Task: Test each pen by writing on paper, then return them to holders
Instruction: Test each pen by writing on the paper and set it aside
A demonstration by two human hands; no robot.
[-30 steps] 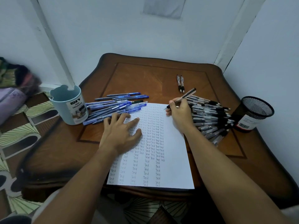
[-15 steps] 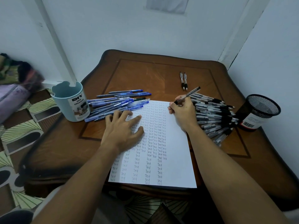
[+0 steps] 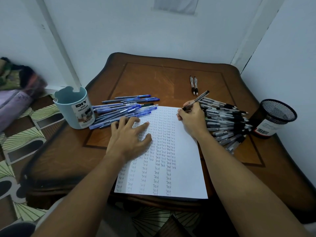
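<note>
A white sheet of paper (image 3: 184, 168) covered in rows of the word "Test" lies on the wooden table (image 3: 153, 79). My left hand (image 3: 128, 135) presses flat on the sheet's left side, fingers spread. My right hand (image 3: 193, 120) grips a black pen (image 3: 198, 99) with its tip at the sheet's top right corner. A pile of blue pens (image 3: 124, 110) lies left of the sheet, beside a pale blue holder (image 3: 75, 108). A pile of black pens (image 3: 225, 122) lies to the right, next to a black mesh holder (image 3: 271, 118).
Two black pens (image 3: 194, 85) lie apart at the back of the table. White walls close in behind and on the right. A patterned floor and a bundle of cloth (image 3: 15, 86) are to the left.
My right hand has shifted a little with the pen near the sheet's top right corner. My left hand stays pressed on the paper. The camera view has moved slightly.
</note>
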